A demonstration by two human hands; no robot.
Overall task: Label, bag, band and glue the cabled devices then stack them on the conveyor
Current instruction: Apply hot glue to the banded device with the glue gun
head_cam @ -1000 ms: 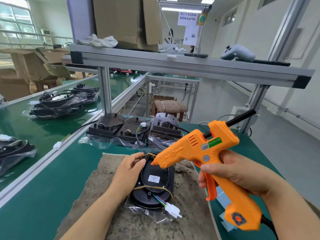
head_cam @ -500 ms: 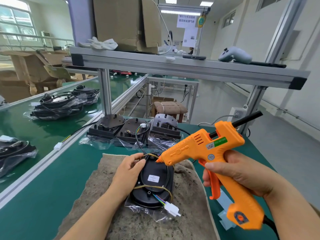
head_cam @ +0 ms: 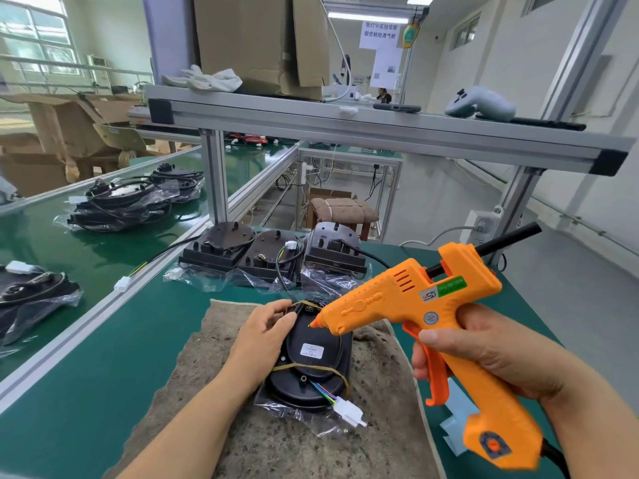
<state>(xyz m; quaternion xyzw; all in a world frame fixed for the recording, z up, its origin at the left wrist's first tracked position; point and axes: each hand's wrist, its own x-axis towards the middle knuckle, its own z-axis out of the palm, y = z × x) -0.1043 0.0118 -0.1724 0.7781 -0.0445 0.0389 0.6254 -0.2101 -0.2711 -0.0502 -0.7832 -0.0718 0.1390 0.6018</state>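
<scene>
Glue gun nozzle poised at the top of a bagged, banded device on the brown mat.

The black oval device (head_cam: 313, 354) lies in its clear bag on the brown mat (head_cam: 380, 426), a rubber band (head_cam: 311, 367) across its lower half and a white label (head_cam: 312, 350) at its middle; its coloured wires end in a white connector (head_cam: 350, 411) at the near edge. The left hand (head_cam: 264, 335) rests on the device's left side, fingers curled loosely at the upper rim. The right hand (head_cam: 484, 354) is wrapped tight around the grip of the orange glue gun (head_cam: 428, 323), whose tip sits just above the device's top end. Behind the mat, three more devices (head_cam: 273, 254) wait on the green table (head_cam: 103, 375). To the left, bagged units (head_cam: 117, 205) are stacked on the conveyor (head_cam: 41, 243).
</scene>
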